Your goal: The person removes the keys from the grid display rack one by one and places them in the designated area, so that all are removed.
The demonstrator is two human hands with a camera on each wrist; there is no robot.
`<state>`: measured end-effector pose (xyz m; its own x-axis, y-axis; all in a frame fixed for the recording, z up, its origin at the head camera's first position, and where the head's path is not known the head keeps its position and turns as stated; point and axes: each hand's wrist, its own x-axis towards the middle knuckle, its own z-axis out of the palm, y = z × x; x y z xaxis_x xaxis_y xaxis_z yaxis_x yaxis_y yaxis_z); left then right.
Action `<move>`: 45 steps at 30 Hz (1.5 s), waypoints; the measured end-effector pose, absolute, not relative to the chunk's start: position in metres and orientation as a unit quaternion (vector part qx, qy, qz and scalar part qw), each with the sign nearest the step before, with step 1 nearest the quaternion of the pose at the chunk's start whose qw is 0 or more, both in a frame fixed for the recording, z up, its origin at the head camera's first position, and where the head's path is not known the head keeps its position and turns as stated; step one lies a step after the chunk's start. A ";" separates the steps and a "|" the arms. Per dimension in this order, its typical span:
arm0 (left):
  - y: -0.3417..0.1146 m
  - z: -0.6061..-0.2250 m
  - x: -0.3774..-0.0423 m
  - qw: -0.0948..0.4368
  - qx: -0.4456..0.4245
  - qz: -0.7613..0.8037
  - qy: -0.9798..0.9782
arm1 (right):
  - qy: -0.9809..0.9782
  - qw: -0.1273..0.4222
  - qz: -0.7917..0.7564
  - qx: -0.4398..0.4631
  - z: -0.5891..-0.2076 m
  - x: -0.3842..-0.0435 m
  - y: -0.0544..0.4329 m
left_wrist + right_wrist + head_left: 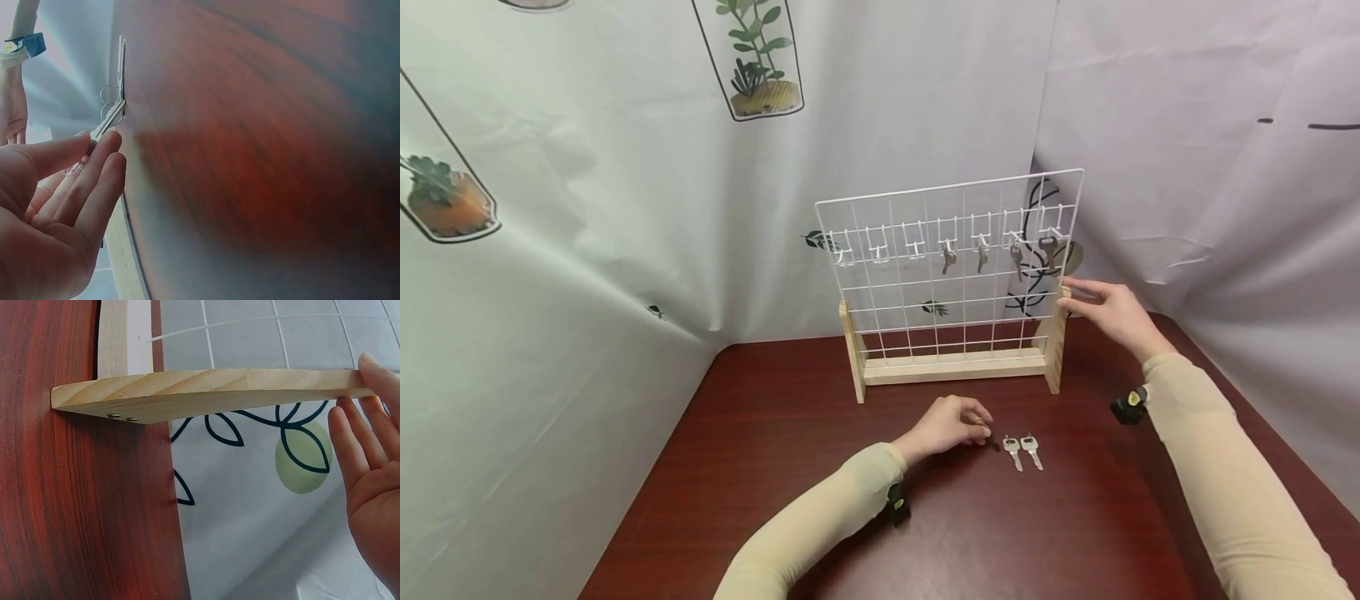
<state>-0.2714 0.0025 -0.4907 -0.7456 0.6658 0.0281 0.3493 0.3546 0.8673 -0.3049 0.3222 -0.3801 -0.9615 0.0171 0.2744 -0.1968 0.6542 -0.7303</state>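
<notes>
My left hand [951,425] is low over the table, pinching a key [109,120] between thumb and fingertips; its small ring [75,169] shows beside the fingers. Two silver keys [1012,450] with rings lie side by side on the table, just right of that hand. My right hand [1112,310] holds the top of the right wooden upright [206,387] of a white wire grid rack [955,292], its thumb and fingers on either side of the wood. Several keys [982,252] hang from hooks on the right half of the grid.
Bare hooks [878,252] line the grid's left half. The rack's wooden base [955,367] stands on the dark red table [775,500] near its back edge. Behind hangs a pale printed cloth [910,100], which also runs along both sides.
</notes>
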 end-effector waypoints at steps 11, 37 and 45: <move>-0.001 -0.487 -0.279 0.142 0.348 0.396 0.838 | -0.898 0.131 0.416 0.051 -0.379 -0.306 0.322; 0.010 -0.467 -0.287 0.322 0.344 0.363 0.804 | -0.898 0.123 0.420 0.048 -0.379 -0.303 0.322; 0.014 -0.463 -0.283 0.281 0.333 0.330 0.837 | -0.896 0.120 0.424 0.048 -0.378 -0.303 0.321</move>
